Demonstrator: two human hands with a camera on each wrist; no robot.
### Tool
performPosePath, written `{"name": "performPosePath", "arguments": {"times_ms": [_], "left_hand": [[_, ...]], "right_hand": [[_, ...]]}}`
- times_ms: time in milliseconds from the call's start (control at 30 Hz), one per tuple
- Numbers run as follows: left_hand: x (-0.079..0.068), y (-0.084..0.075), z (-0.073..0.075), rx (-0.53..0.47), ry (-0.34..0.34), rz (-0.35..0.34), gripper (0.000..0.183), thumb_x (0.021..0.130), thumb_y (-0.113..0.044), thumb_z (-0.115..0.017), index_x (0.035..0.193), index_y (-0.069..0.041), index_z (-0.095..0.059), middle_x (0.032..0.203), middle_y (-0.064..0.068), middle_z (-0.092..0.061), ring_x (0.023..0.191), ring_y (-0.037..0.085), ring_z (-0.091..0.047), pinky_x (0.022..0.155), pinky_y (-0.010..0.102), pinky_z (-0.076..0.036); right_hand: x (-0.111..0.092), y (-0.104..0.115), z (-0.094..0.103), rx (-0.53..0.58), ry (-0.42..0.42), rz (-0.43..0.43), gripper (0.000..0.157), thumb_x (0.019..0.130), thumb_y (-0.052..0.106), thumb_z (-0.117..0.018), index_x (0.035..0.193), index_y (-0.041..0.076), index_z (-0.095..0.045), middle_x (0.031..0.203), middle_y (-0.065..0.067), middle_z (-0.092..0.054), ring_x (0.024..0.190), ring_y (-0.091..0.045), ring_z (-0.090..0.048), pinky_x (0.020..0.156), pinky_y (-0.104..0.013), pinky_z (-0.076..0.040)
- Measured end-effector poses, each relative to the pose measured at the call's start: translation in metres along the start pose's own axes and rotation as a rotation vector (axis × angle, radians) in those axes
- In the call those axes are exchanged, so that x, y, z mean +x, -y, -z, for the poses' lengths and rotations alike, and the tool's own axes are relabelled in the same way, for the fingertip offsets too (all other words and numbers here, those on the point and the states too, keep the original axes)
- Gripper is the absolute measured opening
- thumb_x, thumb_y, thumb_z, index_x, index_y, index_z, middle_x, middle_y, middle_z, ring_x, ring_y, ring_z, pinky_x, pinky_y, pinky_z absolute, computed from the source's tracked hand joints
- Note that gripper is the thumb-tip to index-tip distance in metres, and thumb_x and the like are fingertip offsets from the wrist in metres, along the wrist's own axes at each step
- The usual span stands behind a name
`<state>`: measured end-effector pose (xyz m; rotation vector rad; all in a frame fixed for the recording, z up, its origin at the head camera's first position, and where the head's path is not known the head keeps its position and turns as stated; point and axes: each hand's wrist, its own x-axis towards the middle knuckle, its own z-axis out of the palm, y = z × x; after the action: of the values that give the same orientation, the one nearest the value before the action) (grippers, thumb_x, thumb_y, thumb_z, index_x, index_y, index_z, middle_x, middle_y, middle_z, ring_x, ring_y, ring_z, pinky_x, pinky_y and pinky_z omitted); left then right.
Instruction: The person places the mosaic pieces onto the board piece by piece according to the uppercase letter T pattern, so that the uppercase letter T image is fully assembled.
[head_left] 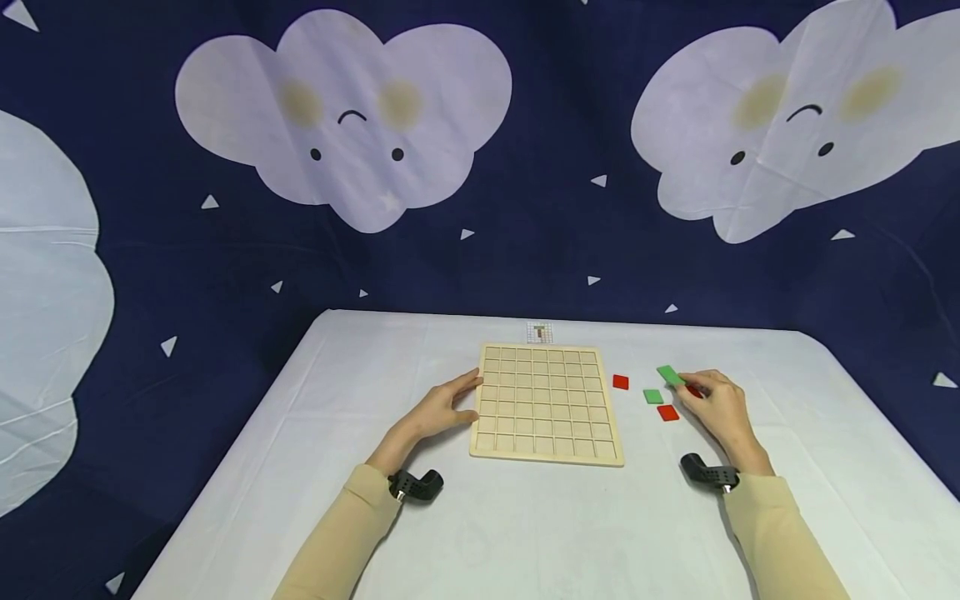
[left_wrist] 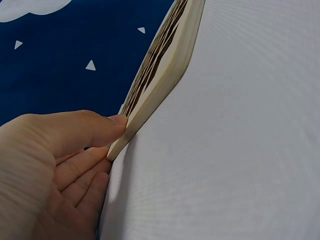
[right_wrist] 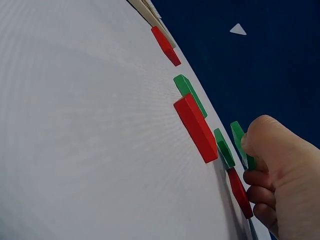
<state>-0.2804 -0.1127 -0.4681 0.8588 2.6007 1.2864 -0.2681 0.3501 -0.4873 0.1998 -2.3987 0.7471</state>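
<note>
A pale wooden grid board (head_left: 551, 404) lies on the white table. Along its left edge, my left hand (head_left: 445, 407) rests with fingers fairly straight and thumb apart; the left wrist view has the thumb (left_wrist: 95, 131) touching the rim. To the board's right, my right hand (head_left: 722, 408) pinches a green tile (right_wrist: 237, 133) between thumb and fingers, just above the table. Below that tile, the right wrist view holds another green tile (right_wrist: 224, 148) and a red tile (right_wrist: 240, 194), the latter partly under the hand in the head view.
Between board and right hand lie a red tile (head_left: 621, 382), a green tile (head_left: 653, 397) and another red tile (head_left: 667, 412). A small printed grid card (head_left: 539, 332) sits behind the board. Dark blue cloth with clouds (head_left: 345, 117) hangs beyond the table's far edge.
</note>
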Motion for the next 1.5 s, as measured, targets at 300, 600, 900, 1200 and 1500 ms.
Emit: {"name": "performPosePath", "arguments": {"times_ms": [300,600,900,1200,1500], "left_hand": [[0.0,0.0,0.001,0.001,0.005,-0.001,0.078,0.082,-0.003,-0.069,0.146,0.004,-0.025,0.141,0.013,-0.045,0.132,0.026,-0.038,0.113,0.038,-0.021],[0.001,0.0,0.001,0.008,0.009,0.018,0.079,0.082,-0.005,-0.07,0.147,0.002,-0.025,0.142,0.011,-0.044,0.134,0.023,-0.035,0.113,0.036,-0.02],[0.0,-0.001,0.001,-0.006,0.005,0.002,0.078,0.082,-0.003,-0.069,0.146,0.004,-0.026,0.141,0.014,-0.045,0.133,0.026,-0.037,0.113,0.039,-0.021],[0.0,-0.001,0.001,0.021,0.007,0.009,0.078,0.082,-0.006,-0.07,0.146,0.003,-0.026,0.141,0.011,-0.045,0.135,0.026,-0.032,0.113,0.039,-0.02],[0.0,-0.001,0.001,0.002,0.007,0.018,0.078,0.083,-0.006,-0.069,0.146,0.004,-0.025,0.142,0.012,-0.044,0.136,0.025,-0.03,0.113,0.039,-0.02]], "right_hand": [[0.001,0.002,0.001,0.011,-0.043,0.003,0.025,0.074,0.004,-0.071,0.097,-0.005,-0.071,0.085,-0.017,-0.068,0.071,-0.026,-0.06,0.062,-0.018,-0.04],[0.002,0.002,0.001,0.021,-0.042,-0.068,0.023,0.075,0.006,-0.072,0.097,-0.003,-0.071,0.087,-0.017,-0.067,0.073,-0.02,-0.06,0.065,-0.014,-0.041],[0.017,0.014,0.01,0.112,-0.037,-0.149,0.026,0.081,0.011,-0.07,0.105,-0.001,-0.071,0.089,-0.017,-0.07,0.069,0.023,-0.045,0.068,-0.009,-0.04],[0.036,0.043,0.0,0.241,0.017,-0.147,0.026,0.086,0.015,-0.069,0.106,-0.001,-0.07,0.099,-0.018,-0.068,0.075,0.017,-0.051,0.068,-0.005,-0.044],[0.056,0.074,-0.027,0.365,0.047,-0.116,0.026,0.085,0.014,-0.07,0.107,0.0,-0.071,0.102,-0.015,-0.068,0.079,0.014,-0.056,0.073,-0.008,-0.047]]}}
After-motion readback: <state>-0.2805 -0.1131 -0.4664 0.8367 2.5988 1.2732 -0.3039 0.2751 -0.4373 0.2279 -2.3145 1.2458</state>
